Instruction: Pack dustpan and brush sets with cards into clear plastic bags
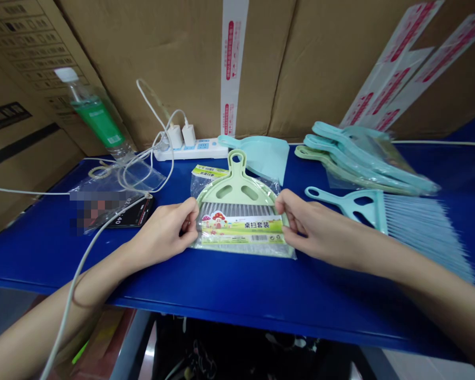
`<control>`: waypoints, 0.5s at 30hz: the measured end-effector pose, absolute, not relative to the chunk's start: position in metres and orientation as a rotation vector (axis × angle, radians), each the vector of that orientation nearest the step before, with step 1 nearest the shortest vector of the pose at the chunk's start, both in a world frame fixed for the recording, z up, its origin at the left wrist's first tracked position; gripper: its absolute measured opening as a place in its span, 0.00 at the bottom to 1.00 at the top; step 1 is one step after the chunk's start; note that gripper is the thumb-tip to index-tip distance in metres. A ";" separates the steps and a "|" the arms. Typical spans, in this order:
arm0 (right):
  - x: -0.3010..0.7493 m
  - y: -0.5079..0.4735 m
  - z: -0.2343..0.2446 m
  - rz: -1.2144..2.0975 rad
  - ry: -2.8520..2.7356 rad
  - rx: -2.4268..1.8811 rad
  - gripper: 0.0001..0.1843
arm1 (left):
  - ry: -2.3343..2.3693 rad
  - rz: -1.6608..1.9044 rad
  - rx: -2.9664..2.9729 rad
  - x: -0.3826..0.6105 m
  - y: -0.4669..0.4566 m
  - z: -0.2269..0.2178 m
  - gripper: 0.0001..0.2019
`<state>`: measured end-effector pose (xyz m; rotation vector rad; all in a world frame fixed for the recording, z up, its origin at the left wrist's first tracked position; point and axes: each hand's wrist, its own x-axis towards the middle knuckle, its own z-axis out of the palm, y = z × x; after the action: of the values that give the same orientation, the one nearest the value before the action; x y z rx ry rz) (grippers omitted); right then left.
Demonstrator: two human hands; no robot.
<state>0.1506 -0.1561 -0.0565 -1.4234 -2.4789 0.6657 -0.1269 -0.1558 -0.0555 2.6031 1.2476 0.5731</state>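
A green mini dustpan-and-brush set (239,198) lies in a clear plastic bag with a printed label on the blue table (221,285). My left hand (170,232) pinches the bag's left edge, fingers closed on it. My right hand (312,227) grips the bag's right edge the same way. The set lies flat, handle pointing away from me.
A loose light-blue brush (396,219) lies to the right, with a stack of bagged sets (360,158) behind it and a blue dustpan (261,155) at the back. At left are a power strip (190,149) with chargers, a phone (132,216), a bottle (97,116) and cables. Cardboard boxes (174,58) wall the back.
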 end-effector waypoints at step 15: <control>0.152 -0.163 -0.046 0.589 -2.692 -1.553 0.07 | 1.193 0.519 2.521 -0.124 -0.157 -0.055 0.08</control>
<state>0.1523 -0.1632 -0.0464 -1.5526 -2.6919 0.5887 -0.1242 -0.1575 -0.0552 2.5208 1.1931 0.5192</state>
